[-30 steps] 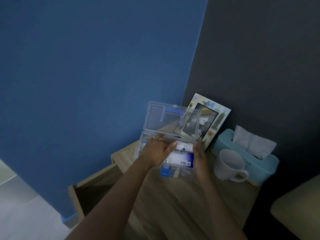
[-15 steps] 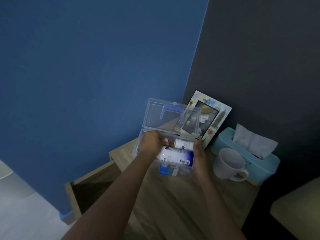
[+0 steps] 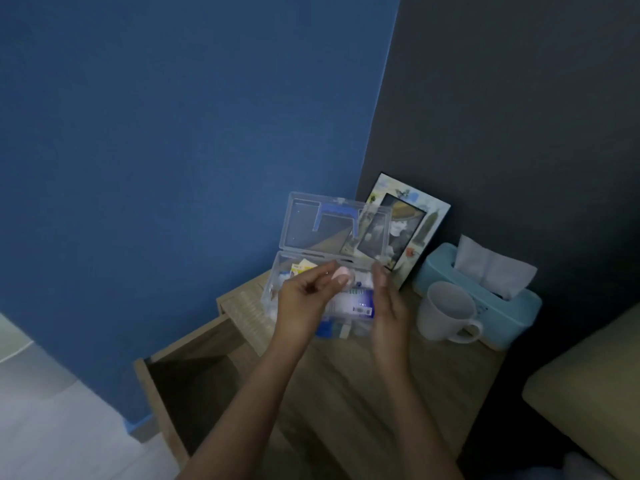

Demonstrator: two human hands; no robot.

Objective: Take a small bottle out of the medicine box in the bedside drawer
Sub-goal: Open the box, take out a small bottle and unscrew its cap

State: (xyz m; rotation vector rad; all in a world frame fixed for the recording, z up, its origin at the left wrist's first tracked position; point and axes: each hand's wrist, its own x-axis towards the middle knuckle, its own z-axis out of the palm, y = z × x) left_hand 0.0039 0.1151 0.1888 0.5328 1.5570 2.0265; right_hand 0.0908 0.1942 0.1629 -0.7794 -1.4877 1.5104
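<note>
The clear plastic medicine box (image 3: pixel 277 289) stands on the wooden bedside table with its lid (image 3: pixel 304 226) swung up and a blue handle on the lid. My left hand (image 3: pixel 303 306) hovers over the box and pinches a small pale pink-white bottle (image 3: pixel 341 275) between thumb and fingers. A larger white bottle with a blue label (image 3: pixel 358 301) lies inside the box, among packets. My right hand (image 3: pixel 388 306) is at the box's right end, fingers stretched out and holding nothing. The drawer (image 3: pixel 187 379) stands pulled open at the lower left, its inside dark.
A framed picture (image 3: pixel 415 223) leans on the dark wall behind the box. A white mug (image 3: pixel 446 311) and a light blue tissue box (image 3: pixel 485 292) stand to the right. A blue wall rises on the left, and a beige cushion edge (image 3: pixel 588 393) shows at the lower right.
My left hand was reaching down among the box's contents; it has come up with the small bottle pinched in its fingers. The right hand has stayed by the box's right end.
</note>
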